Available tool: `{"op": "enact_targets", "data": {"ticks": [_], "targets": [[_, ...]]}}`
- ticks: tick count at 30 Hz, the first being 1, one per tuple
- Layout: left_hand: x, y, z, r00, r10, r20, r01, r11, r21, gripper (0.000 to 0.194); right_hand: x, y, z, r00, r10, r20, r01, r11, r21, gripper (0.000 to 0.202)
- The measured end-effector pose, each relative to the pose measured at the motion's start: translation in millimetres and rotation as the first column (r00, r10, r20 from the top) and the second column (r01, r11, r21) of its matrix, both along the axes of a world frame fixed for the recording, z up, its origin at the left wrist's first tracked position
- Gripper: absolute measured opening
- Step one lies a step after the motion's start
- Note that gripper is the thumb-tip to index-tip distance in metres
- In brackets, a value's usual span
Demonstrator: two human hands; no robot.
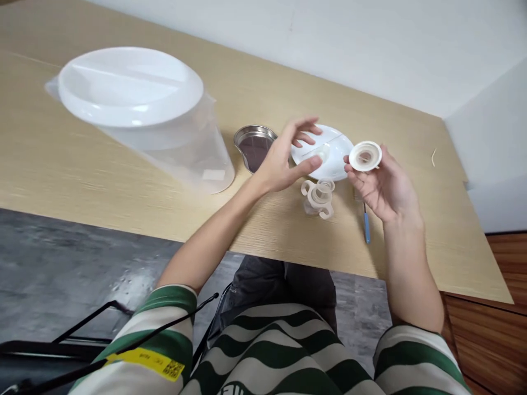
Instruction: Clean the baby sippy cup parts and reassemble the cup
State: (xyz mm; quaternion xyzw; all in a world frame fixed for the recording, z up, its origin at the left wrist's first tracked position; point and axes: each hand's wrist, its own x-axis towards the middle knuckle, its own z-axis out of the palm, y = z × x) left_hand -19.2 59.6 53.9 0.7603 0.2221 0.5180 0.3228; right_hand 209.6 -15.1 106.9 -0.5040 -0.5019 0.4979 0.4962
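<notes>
Held up in my right hand [382,184] is a round white ring-shaped part [365,156], its open centre facing the camera. My left hand [288,156] has its fingers spread, with nothing held between them, above the left side of a white plate [340,144]. A small clear piece [323,153] shows on the plate beside my left thumb. Just in front of the plate stands a clear bottle with a beige two-handled collar [319,198]. A blue-handled tool [366,226] lies on the table below my right hand.
On the wooden table [267,241], a metal kidney-shaped dish [255,145] sits left of the plate. Farther left is a large translucent bag [181,159] with a white oval tray [132,88] on top. A small thin beige piece [433,157] lies at the right. A wall borders the back.
</notes>
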Motion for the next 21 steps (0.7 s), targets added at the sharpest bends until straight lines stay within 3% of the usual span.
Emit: {"op": "enact_targets", "data": {"ticks": [4, 8, 13, 16, 21], "targets": [[1, -3, -0.8, 0.956, -0.243, -0.166, 0.225, 0.967, -0.121, 0.072, 4, -11, -10.3, 0.997, -0.07, 0.013, 0.068, 0.993, 0.101, 0.04], [6, -10, -0.8, 0.922, -0.289, -0.257, 0.264, 0.956, -0.131, 0.083, 4, -20, -18.7, 0.977, -0.143, 0.158, 0.109, 0.972, 0.208, 0.038], [13, -14, -8.0, 0.895, -0.344, -0.283, 0.316, 0.938, -0.142, 0.096, 1, -26, -27.3, 0.912, -0.143, 0.384, 0.019, 0.951, 0.309, 0.038], [16, -14, -14.6, 0.892, -0.337, -0.302, 0.302, 0.94, -0.158, 0.1, -7, -29, -26.8, 0.817, -0.116, 0.565, -0.115, 0.927, 0.356, 0.034], [18, -14, -19.5, 0.885, -0.343, -0.315, 0.29, 0.935, -0.201, 0.113, -18, -30, -20.2, 0.579, -0.119, 0.806, -0.356, 0.853, 0.382, 0.028]]}}
